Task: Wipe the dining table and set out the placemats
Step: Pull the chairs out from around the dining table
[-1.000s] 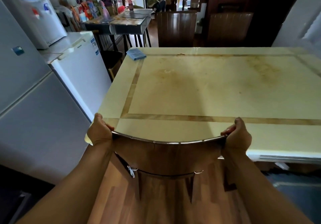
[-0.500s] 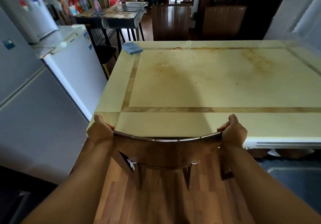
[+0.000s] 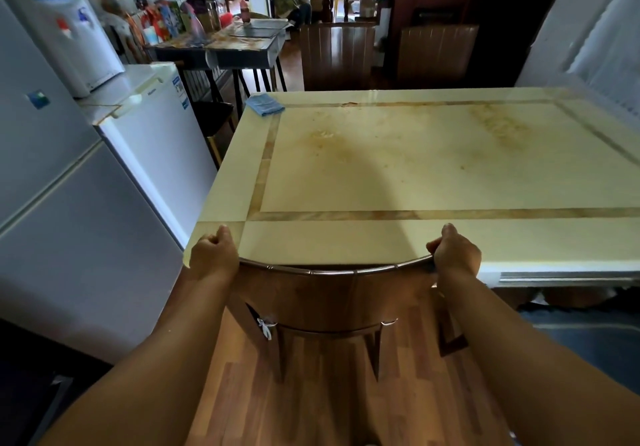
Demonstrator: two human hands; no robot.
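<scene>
Cream bench (image 3: 415, 168) unwiped; blue cloth (image 3: 265, 104) at far-left corner, nearer left hand (image 3: 213, 255); right hand (image 3: 457, 251) and left both grip chair back (image 3: 332, 289).

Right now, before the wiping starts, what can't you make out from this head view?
- Chair seat: hidden behind its own backrest and under the dining table.
- Table's right end: cut off by the frame edge.
- Placemats: none in view.
- Fingertips of left hand and right hand: curled behind the chair's top rail.
- Blue cloth: too small to judge wetness.

tables 2 (image 3: 415, 175) | chairs 3 (image 3: 332, 293) | blue cloth 1 (image 3: 265, 105) | hands 2 (image 3: 214, 255)
</scene>
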